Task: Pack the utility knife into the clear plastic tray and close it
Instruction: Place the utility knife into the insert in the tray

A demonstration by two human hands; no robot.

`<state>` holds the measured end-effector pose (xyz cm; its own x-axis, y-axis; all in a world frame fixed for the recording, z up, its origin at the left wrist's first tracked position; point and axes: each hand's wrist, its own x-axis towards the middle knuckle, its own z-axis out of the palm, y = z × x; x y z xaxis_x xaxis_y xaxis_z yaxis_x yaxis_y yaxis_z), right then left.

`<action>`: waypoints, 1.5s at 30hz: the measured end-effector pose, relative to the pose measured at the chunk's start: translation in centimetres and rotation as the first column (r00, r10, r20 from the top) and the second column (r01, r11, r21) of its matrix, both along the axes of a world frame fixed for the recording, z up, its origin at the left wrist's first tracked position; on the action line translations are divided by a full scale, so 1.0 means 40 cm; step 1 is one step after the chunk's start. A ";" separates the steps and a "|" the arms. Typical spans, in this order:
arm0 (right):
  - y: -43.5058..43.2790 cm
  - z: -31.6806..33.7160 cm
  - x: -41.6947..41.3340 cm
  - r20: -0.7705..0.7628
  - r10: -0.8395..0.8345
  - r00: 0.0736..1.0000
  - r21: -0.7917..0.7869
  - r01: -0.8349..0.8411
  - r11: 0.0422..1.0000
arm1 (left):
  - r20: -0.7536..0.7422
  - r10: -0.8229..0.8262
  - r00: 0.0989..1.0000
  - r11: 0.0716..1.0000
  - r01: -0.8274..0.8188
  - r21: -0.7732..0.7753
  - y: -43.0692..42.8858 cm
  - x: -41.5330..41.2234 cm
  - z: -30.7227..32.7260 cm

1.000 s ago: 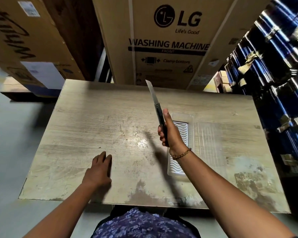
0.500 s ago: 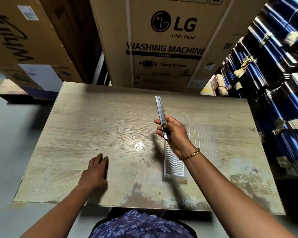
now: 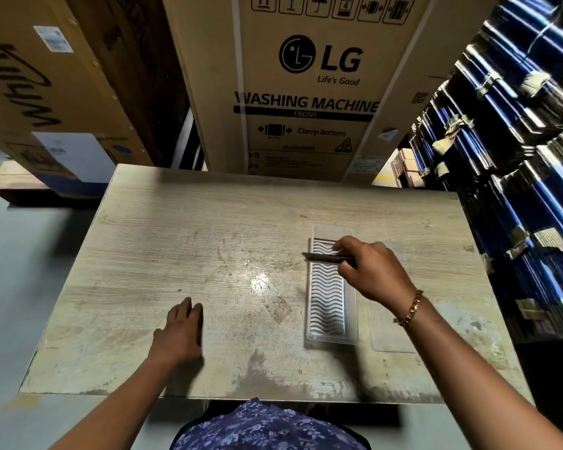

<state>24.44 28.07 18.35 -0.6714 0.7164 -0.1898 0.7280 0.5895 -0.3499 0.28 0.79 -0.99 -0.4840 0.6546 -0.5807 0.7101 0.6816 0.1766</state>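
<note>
Pinching the utility knife [image 3: 327,257], right hand [image 3: 372,271] hovers over tray [image 3: 327,336].

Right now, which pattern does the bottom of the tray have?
White wavy lines across the tray, seen best in the head view.

You have one view only, from the camera on your head, wide-angle, looking forward and steeply down. It sits close above the desk [image 3: 182,241], whose whole top fits in frame. Your right hand [image 3: 369,269] and left hand [image 3: 179,332] reach in from the bottom edge. Beyond the hands, past the far edge, a cardboard box [image 3: 306,92] fills the top.
</note>
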 end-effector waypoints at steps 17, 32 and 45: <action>-0.006 -0.016 0.105 -0.439 -0.730 0.524 -0.741 0.249 0.624 | 0.023 -0.222 0.975 0.975 0.221 0.008 0.097 0.136 -0.014; -0.114 -0.073 0.066 -0.040 -0.984 0.174 -0.959 -0.284 -0.011 | 0.027 -0.228 0.973 0.973 0.227 0.031 0.096 0.129 -0.010; -0.066 -0.204 0.055 -0.101 -0.825 0.557 -0.950 0.191 0.246 | 0.047 -0.252 0.966 0.968 0.252 0.020 0.103 0.111 0.004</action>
<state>26.63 25.42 10.20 -0.3900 0.6332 -0.6686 0.2351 -0.6335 -0.7371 4.74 4.91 -0.82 -0.2738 0.7602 -0.5892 0.8490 0.4789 0.2234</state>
